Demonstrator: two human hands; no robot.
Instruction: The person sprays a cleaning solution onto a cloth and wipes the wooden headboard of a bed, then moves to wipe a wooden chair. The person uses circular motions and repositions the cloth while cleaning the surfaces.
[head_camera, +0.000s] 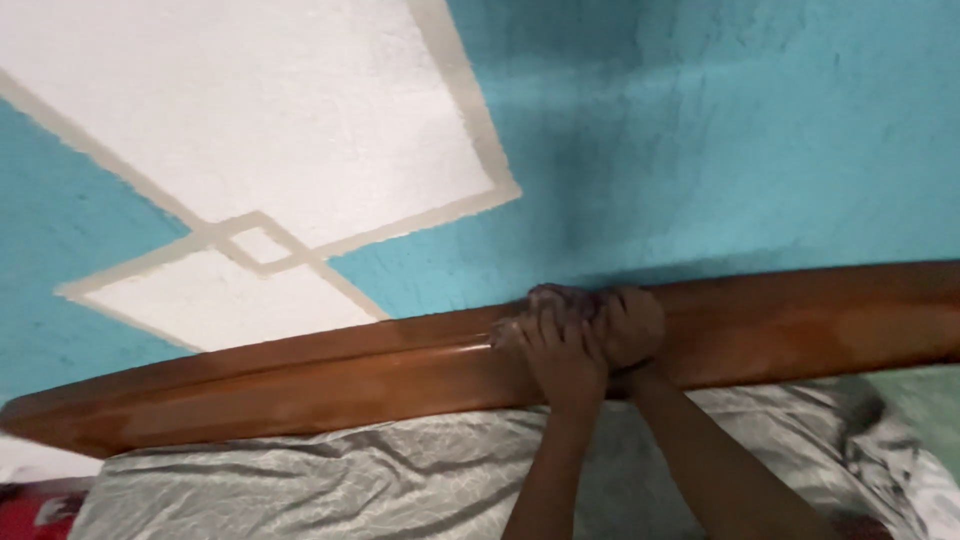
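A curved, glossy brown wooden headboard (300, 385) runs across the view against the wall. Both my hands are pressed together on its top rail, right of the middle. My left hand (558, 355) lies over the rail with its fingers curled. My right hand (632, 325) is balled up beside it, touching it. A small dark, crumpled cloth (560, 298) bulges out above the knuckles, gripped between the two hands and pressed on the wood. The picture is blurred, so the cloth's exact shape is unclear.
Behind the headboard is a rough turquoise wall (750, 130) with white diamond panels (250, 100) edged in beige. Below the headboard lies a rumpled grey bed sheet (330, 480). A red patterned fabric (35, 510) shows at the bottom left corner.
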